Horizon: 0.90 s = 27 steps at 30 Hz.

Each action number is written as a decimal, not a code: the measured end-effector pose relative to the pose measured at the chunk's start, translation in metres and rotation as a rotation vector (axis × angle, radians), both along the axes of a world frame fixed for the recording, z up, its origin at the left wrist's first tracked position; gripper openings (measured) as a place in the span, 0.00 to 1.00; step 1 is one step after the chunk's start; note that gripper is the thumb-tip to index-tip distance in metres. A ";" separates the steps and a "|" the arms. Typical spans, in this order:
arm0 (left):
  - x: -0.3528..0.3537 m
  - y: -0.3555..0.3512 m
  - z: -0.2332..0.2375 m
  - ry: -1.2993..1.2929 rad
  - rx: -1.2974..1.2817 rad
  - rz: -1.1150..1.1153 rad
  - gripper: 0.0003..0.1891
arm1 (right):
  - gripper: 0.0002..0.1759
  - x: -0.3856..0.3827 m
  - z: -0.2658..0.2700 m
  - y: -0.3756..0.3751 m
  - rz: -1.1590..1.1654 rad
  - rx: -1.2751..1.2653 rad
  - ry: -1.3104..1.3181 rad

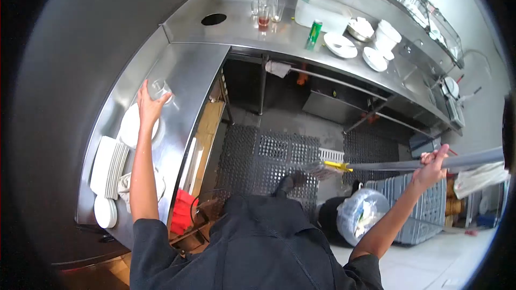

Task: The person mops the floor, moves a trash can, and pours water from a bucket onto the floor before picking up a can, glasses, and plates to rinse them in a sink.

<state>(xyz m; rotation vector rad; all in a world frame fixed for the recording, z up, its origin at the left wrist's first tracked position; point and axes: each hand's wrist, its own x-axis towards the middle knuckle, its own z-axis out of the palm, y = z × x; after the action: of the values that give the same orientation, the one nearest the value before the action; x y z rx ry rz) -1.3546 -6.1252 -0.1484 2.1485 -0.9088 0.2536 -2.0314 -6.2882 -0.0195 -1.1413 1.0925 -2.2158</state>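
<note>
My left hand (pixel 151 104) is at the steel counter on the left, its thumb and fingers around a clear drinking glass (pixel 160 87). Just below that hand lie white plates (pixel 129 126), partly hidden by my forearm. Out to the right, my right hand (pixel 431 171) is closed around the grey handle (pixel 389 166) of a broom. The broom's yellow collar (pixel 337 166) and blurred bristles (pixel 317 171) hang over the black floor mat. Beyond my right hand, a white string mop head (pixel 480 183) shows.
A bin with a clear liner (pixel 359 212) and grey crates (pixel 424 212) stand on the right. White dishes (pixel 109 167) are stacked at left. The back counter holds glasses (pixel 263 17), a green can (pixel 315 31), a plastic tub (pixel 322 16) and bowls (pixel 339 45). A round hole (pixel 214 19) opens in the counter.
</note>
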 end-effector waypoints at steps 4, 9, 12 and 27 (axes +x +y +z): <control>0.051 -0.051 -0.038 -0.023 0.159 0.209 0.54 | 0.22 -0.007 -0.031 -0.083 0.045 0.039 -0.007; 0.074 -0.087 -0.049 0.091 0.362 0.398 0.62 | 0.18 -0.016 -0.085 -0.192 0.106 0.140 0.028; 0.087 -0.099 -0.064 0.156 0.405 0.435 0.64 | 0.11 -0.004 -0.083 -0.240 0.058 0.211 0.163; 0.148 -0.197 -0.066 -0.011 0.472 0.572 0.34 | 0.08 0.080 -0.115 -0.474 -0.046 0.365 0.378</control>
<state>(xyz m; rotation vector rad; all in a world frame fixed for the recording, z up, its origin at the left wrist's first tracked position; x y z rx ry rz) -1.2062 -6.3224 -0.2143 2.8232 -0.3530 0.3565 -1.9511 -6.7627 -0.1347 -1.4045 1.6099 -1.7657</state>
